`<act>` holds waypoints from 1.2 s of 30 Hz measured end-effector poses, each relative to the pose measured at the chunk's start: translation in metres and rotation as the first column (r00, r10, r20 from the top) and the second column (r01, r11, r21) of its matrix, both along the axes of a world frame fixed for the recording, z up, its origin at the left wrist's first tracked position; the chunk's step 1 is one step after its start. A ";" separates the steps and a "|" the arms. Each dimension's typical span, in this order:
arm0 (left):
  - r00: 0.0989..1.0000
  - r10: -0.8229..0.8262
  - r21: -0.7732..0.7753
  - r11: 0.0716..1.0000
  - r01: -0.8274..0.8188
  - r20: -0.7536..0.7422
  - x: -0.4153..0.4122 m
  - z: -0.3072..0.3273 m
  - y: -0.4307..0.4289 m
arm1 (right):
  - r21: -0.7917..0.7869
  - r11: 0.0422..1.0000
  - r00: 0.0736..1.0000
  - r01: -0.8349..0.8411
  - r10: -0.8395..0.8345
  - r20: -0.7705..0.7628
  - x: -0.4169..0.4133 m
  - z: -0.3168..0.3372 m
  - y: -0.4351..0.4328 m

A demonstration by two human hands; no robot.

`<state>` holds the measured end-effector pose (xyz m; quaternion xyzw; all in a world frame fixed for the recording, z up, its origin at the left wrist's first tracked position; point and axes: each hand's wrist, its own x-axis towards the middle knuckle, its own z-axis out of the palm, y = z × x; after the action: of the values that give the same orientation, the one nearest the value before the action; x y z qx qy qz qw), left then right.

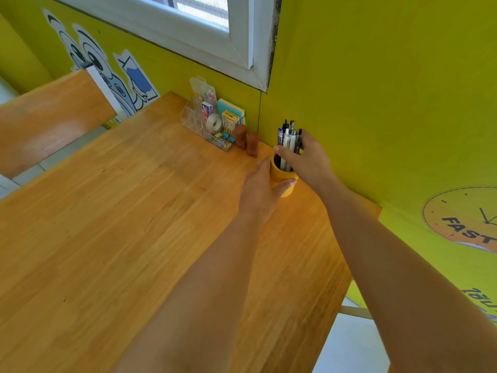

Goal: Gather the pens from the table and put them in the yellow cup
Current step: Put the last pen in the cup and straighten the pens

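The yellow cup (282, 176) stands upright on the wooden table (121, 224) near the green wall at the far right. My left hand (259, 189) wraps around its left side. A bundle of several pens (289, 137), white, blue and black, stands with its lower ends inside the cup. My right hand (309, 160) grips that bundle just above the rim. No loose pens lie on the visible tabletop.
A clear acrylic organizer (212, 125) with tape, clips and sticky notes stands at the back by the wall. Two small brown figurines (248, 142) stand just left of the cup. A wooden chair back (51, 122) is at the left. The table's right edge drops off below my right forearm.
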<state>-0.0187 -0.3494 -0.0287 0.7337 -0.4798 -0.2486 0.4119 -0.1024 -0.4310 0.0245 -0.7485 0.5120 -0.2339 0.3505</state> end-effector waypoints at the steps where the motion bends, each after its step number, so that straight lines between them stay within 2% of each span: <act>1: 1.000 0.001 -0.001 1.000 -0.001 0.001 0.000 0.000 0.000 | -0.025 0.999 1.000 0.028 -0.028 -0.013 0.000 0.000 0.001; 6: 1.000 0.004 -0.007 1.000 -0.004 0.013 0.000 -0.001 -0.001 | -0.068 0.994 0.996 0.089 -0.087 0.021 -0.001 -0.003 0.003; 10: 1.000 -0.001 -0.008 1.000 0.001 0.008 0.001 -0.004 -0.002 | -0.011 0.998 0.998 0.066 -0.066 0.018 -0.004 -0.006 0.002; 17: 0.999 0.004 -0.025 1.000 -0.003 0.048 0.001 -0.009 -0.005 | 0.027 0.998 0.993 0.052 -0.054 0.101 -0.019 -0.018 0.003; 24: 0.999 -0.001 -0.050 0.999 0.003 0.045 0.001 -0.009 -0.004 | -0.070 0.998 0.999 -0.001 -0.002 -0.050 -0.019 -0.021 -0.004; 36: 0.998 -0.006 -0.043 0.999 0.009 0.058 0.003 -0.011 -0.007 | -0.026 0.999 0.998 -0.030 0.029 -0.054 -0.025 -0.026 0.003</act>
<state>-0.0161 -0.3559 -0.0397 0.7298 -0.4996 -0.2182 0.4125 -0.1270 -0.4285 -0.0010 -0.7667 0.5067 -0.2156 0.3301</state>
